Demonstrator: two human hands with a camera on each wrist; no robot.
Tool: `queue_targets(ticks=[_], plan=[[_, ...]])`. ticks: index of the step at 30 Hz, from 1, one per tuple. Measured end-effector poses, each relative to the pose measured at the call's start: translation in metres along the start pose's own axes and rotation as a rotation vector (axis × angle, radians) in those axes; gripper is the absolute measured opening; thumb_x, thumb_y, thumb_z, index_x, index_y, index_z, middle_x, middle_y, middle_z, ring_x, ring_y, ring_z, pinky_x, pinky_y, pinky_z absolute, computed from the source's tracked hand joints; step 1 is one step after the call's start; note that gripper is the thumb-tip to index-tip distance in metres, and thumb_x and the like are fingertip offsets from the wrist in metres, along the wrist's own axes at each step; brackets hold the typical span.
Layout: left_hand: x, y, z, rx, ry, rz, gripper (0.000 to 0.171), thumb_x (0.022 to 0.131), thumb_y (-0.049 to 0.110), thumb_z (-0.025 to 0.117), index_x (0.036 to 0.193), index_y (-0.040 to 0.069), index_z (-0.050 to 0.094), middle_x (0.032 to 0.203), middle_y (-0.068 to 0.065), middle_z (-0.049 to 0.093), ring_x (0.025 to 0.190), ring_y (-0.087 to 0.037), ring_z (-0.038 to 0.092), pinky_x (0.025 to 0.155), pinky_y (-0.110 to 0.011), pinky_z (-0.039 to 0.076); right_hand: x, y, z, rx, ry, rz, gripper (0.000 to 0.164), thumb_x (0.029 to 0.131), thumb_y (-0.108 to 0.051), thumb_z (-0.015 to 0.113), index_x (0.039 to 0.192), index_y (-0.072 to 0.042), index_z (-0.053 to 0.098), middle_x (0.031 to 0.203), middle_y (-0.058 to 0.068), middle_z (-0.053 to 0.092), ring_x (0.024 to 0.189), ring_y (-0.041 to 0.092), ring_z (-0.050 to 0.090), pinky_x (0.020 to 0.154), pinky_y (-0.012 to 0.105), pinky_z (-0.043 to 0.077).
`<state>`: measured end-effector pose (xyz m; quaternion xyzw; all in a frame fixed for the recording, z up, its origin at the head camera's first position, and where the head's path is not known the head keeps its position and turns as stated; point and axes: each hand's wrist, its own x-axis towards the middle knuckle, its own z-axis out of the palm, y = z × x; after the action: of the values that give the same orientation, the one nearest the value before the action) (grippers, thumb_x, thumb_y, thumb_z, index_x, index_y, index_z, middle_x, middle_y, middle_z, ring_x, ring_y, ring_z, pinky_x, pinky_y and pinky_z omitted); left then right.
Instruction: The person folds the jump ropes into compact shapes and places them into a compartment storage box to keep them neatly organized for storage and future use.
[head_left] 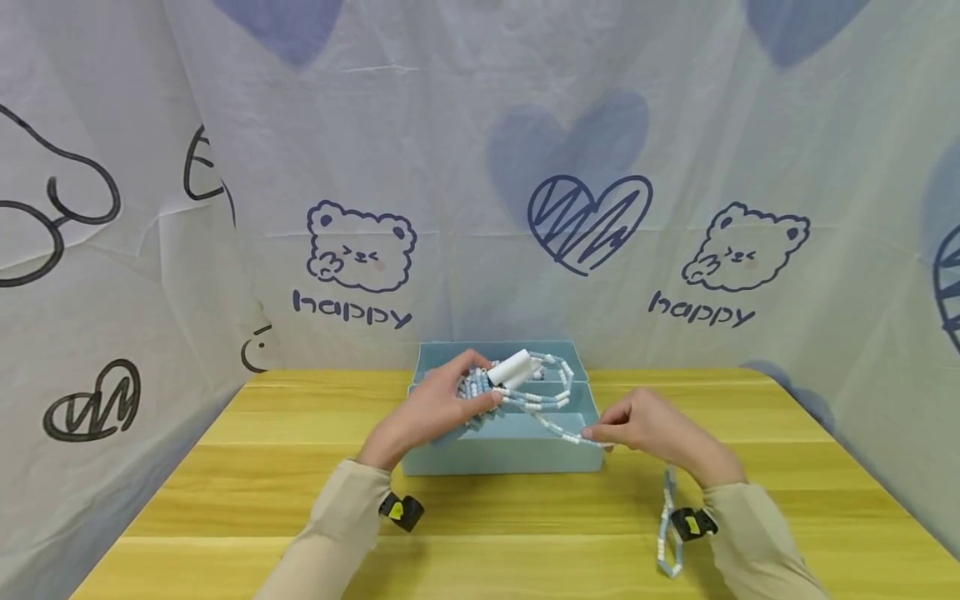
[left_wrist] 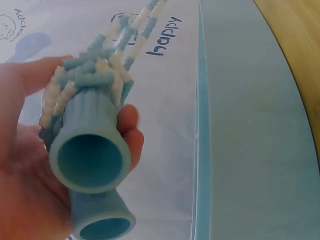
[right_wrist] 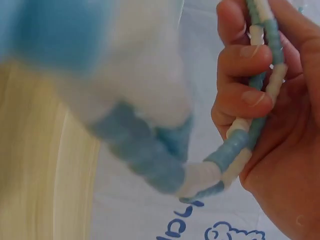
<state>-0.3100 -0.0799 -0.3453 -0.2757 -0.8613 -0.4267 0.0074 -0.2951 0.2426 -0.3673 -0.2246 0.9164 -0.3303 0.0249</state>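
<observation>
A beaded jump rope in light blue and white is bunched in my left hand (head_left: 442, 400), which grips its coiled beads (head_left: 474, 385) together with the handles. White handle parts (head_left: 513, 369) stick out to the right of that hand. In the left wrist view, two light blue flared handle ends (left_wrist: 90, 162) with hollow openings face the camera, and beads wrap round the upper one. My right hand (head_left: 648, 429) pinches a beaded strand (head_left: 558, 431) running across from the left hand. From the right hand a doubled loop of beads (head_left: 666, 533) hangs down; curled fingers (right_wrist: 245, 100) hold it in the right wrist view.
Behind and below the hands, a light blue open box (head_left: 502, 457) stands on the wooden table (head_left: 300, 467), near its back edge. A printed cloth (head_left: 465, 250) with hearts and bears hangs behind the table and along both sides.
</observation>
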Motion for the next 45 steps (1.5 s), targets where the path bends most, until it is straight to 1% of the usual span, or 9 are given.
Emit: queue_targets(ticks=[7,13,16,22,25,30,33,40,45], plan=[[0.003,-0.001,0.005,0.057,0.098,-0.053,0.038,0.091,0.043,0.068,0.122,0.027,0.053,0.092,0.001,0.066,0.065,-0.019,0.063,0.054,-0.037,0.051,-0.002,-0.022,0.004,0.074,-0.091,-0.081,0.037,0.089,-0.046,0.071,0.062,-0.020,0.070,0.052,-0.007,0.049,0.044,0.009,0.024,0.043,0.023,0.021],[0.004,0.001,0.009,0.111,0.163,-0.079,0.051,0.090,0.045,0.069,0.132,0.023,0.052,0.086,0.002,0.065,0.062,-0.017,0.061,0.052,-0.036,0.050,-0.006,-0.048,0.010,0.115,-0.182,-0.197,0.018,0.089,-0.034,0.072,0.075,-0.023,0.074,0.064,-0.006,0.059,0.058,0.008,0.047,0.052,0.023,0.040],[0.003,0.003,0.011,0.148,0.165,-0.070,0.053,0.090,0.044,0.070,0.134,0.021,0.051,0.083,0.003,0.065,0.060,-0.015,0.061,0.052,-0.035,0.049,-0.007,-0.056,0.014,0.183,-0.208,-0.265,0.012,0.093,-0.028,0.068,0.084,-0.022,0.075,0.066,-0.006,0.056,0.060,0.008,0.046,0.054,0.023,0.040],[0.001,0.007,0.014,0.356,0.106,0.023,0.052,0.091,0.045,0.069,0.135,0.020,0.055,0.090,0.006,0.063,0.059,-0.011,0.055,0.051,-0.032,0.046,-0.009,-0.064,0.017,0.457,-0.200,-0.363,0.021,0.103,-0.013,0.052,0.108,-0.009,0.072,0.062,0.004,0.046,0.047,0.017,0.035,0.044,0.029,0.034],[0.001,0.008,0.016,0.428,0.062,0.092,0.051,0.090,0.042,0.070,0.134,0.019,0.058,0.104,0.005,0.066,0.074,-0.013,0.060,0.063,-0.034,0.049,-0.008,-0.065,0.018,0.552,-0.132,-0.361,0.026,0.105,-0.014,0.048,0.115,-0.002,0.068,0.066,0.007,0.047,0.048,0.024,0.033,0.045,0.032,0.033],[0.001,0.011,0.019,0.391,-0.073,0.153,0.050,0.091,0.037,0.071,0.135,0.019,0.057,0.130,0.003,0.061,0.114,-0.016,0.057,0.095,-0.038,0.047,-0.006,-0.066,0.021,0.674,-0.046,-0.309,0.035,0.107,-0.021,0.044,0.122,0.006,0.061,0.076,0.006,0.048,0.054,0.022,0.033,0.049,0.028,0.034],[0.000,0.011,0.021,0.374,-0.156,0.159,0.052,0.092,0.039,0.069,0.139,0.021,0.054,0.136,0.004,0.056,0.124,-0.016,0.052,0.102,-0.038,0.042,-0.003,-0.066,0.024,0.718,-0.016,-0.283,0.038,0.107,-0.024,0.044,0.124,0.006,0.059,0.082,0.008,0.050,0.056,0.017,0.036,0.051,0.026,0.036],[-0.004,0.013,0.023,0.423,-0.237,0.119,0.063,0.093,0.043,0.066,0.149,0.026,0.044,0.146,0.001,0.048,0.134,-0.024,0.044,0.106,-0.044,0.038,0.004,-0.063,0.033,0.766,0.077,-0.221,0.039,0.106,-0.026,0.047,0.123,0.006,0.060,0.105,0.018,0.065,0.055,0.011,0.044,0.050,0.022,0.040],[-0.004,0.012,0.022,0.353,-0.251,0.134,0.066,0.090,0.043,0.068,0.150,0.029,0.043,0.143,0.003,0.052,0.130,-0.020,0.048,0.105,-0.041,0.039,0.005,-0.062,0.037,0.765,0.100,-0.219,0.037,0.106,-0.027,0.047,0.122,0.003,0.061,0.111,0.020,0.066,0.051,0.012,0.044,0.047,0.023,0.040]])
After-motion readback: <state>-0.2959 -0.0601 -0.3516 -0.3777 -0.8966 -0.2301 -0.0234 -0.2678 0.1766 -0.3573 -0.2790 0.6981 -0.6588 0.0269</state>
